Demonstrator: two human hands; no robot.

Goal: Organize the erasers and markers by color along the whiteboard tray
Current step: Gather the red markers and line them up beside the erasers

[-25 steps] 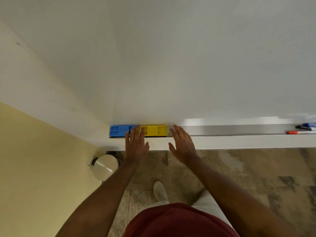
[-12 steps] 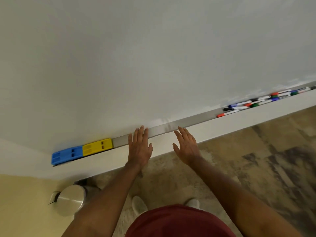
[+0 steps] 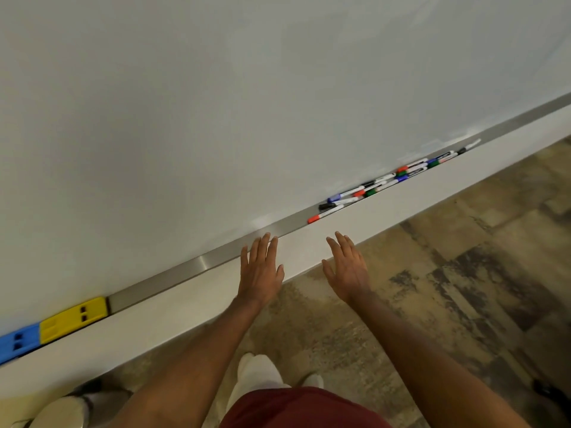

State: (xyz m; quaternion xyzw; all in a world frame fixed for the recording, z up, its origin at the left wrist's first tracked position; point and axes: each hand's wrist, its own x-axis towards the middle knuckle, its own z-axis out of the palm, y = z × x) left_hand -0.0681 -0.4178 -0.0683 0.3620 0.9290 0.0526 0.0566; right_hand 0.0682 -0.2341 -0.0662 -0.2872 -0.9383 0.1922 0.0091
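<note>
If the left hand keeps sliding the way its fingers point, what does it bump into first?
Probably the metal tray at its fingertips, then the whiteboard right behind. The left hand points up toward the board, not along toward the markers, though depth is hard to judge.

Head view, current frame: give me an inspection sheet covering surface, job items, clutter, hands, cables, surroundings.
Surface: metal whiteboard tray under a blank whiteboard.
Job's things: blue eraser and yellow eraser side by side, touching, at the tray's left; mixed markers jumbled, colours unsorted, further right.
Clutter: nothing seen.
Hands: left hand flat, fingertips at the tray; right hand open, holding nothing.
Cables: nothing seen.
Surroundings: patterned carpet, round bin at lower left.
</note>
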